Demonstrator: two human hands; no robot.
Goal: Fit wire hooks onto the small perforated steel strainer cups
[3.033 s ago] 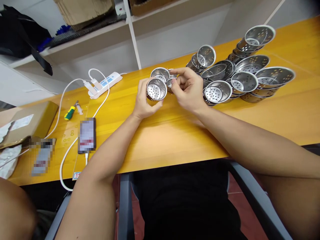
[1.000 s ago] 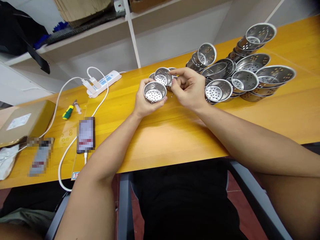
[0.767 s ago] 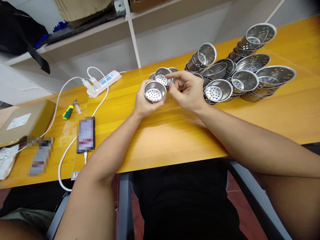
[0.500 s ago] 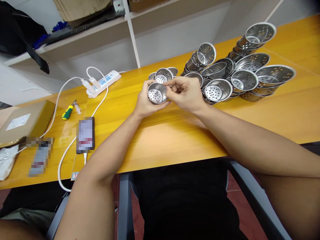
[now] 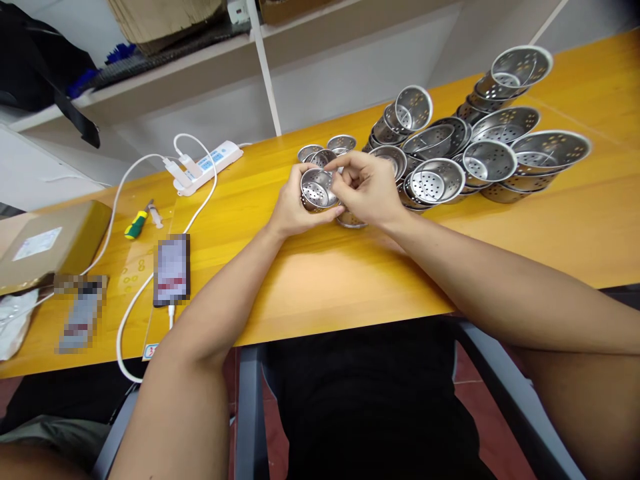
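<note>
A small perforated metal cup [image 5: 316, 189] faces up in my left hand [image 5: 291, 208], whose fingers and thumb curl round its side. At the cup's right rim, my right hand [image 5: 369, 188] has its thumb and index finger pinched together; what lies between the fingertips is too small to tell. Just behind the hands stand a few more small cups [image 5: 342, 143]. Part of another metal piece [image 5: 351, 220] shows beneath my right hand. To the right are several stacks of larger perforated cups [image 5: 435, 180], some lying tilted.
On the yellow table [image 5: 300, 280], a power strip [image 5: 207, 167] with white cables lies at the back left. Further left are a green and yellow screwdriver [image 5: 136, 225], a phone [image 5: 171, 270], a second phone-like object [image 5: 81, 317] and a cardboard box [image 5: 55, 243].
The held cup has shifted slightly right and tilted, uncovering more of the small cups behind. A metal piece now shows under my right hand. The pinch at the rim stays nearly in place.
</note>
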